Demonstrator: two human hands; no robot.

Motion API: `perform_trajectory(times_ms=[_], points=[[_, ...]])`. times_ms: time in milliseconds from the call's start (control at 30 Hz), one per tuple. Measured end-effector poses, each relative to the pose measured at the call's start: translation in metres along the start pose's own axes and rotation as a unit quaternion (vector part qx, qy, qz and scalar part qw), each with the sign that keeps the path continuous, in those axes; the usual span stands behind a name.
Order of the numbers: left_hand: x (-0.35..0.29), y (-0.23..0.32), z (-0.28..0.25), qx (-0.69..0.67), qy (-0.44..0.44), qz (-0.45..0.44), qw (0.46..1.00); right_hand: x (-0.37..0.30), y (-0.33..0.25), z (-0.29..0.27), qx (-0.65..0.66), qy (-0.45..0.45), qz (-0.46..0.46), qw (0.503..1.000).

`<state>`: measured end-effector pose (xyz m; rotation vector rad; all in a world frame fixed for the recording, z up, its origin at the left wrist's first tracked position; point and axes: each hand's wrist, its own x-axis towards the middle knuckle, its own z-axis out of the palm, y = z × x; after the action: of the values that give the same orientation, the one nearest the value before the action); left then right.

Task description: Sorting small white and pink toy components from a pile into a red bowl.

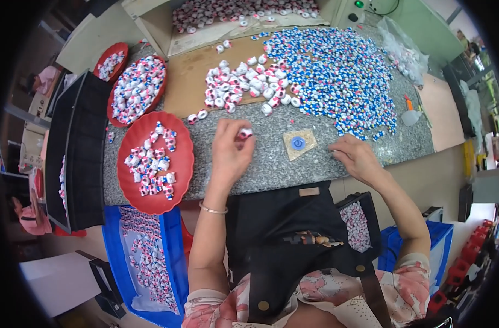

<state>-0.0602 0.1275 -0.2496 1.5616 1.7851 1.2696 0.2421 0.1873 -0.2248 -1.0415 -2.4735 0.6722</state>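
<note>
My left hand (232,152) is closed over the speckled stone worktop, with a small white and pink figurine head (245,133) pinched between thumb and fingers. To the right, my right hand (357,157) has its fingertips pressed together just in front of the spread of small blue figurine bodies (337,76). Anything in that pinch is too small to make out. Between the two hands lies a tan board (291,150) bearing a round blue fixture (298,143). Beyond my left hand, loose white and pink heads (249,82) are heaped partly on brown cardboard (186,82).
A scalloped red tray (129,188) on the left holds assembled figurines; two more red trays (165,82) stand behind it. Blue crates (179,257) flank my lap. A black bin (370,210) of small parts sits below the worktop edge. Clear plastic bags (405,52) lie at far right.
</note>
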Motion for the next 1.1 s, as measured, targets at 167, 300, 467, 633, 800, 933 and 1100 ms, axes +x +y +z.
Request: perform_trajectory(times_ms=[167,300,467,633,800,933,1100], points=[[-0.044,0.003,-0.012,-0.330,-0.072,-0.121,0.934,0.000,0.010,0.003,-0.074,-0.045,-0.031,0.996],[-0.079,-0.006,-0.014,-0.429,-0.106,-0.159,0.883,0.002,0.005,-0.004,-0.061,-0.069,-0.016,0.996],[-0.079,0.004,-0.010,-0.519,-0.107,-0.160,0.833,0.041,-0.030,0.011,-0.013,-0.050,-0.093,0.994],[-0.066,0.011,-0.009,-0.537,-0.081,-0.147,0.827,0.067,-0.030,0.022,-0.105,-0.085,-0.145,0.980],[-0.067,0.012,-0.001,-0.462,-0.047,-0.139,0.875,0.076,-0.038,0.024,-0.147,-0.119,-0.210,0.959],[-0.071,0.007,0.010,-0.384,-0.013,-0.125,0.915,0.070,-0.028,0.026,-0.138,-0.133,-0.186,0.964],[-0.066,0.005,0.035,-0.261,0.013,-0.032,0.965,0.059,-0.037,0.024,0.017,-0.028,-0.056,0.998]])
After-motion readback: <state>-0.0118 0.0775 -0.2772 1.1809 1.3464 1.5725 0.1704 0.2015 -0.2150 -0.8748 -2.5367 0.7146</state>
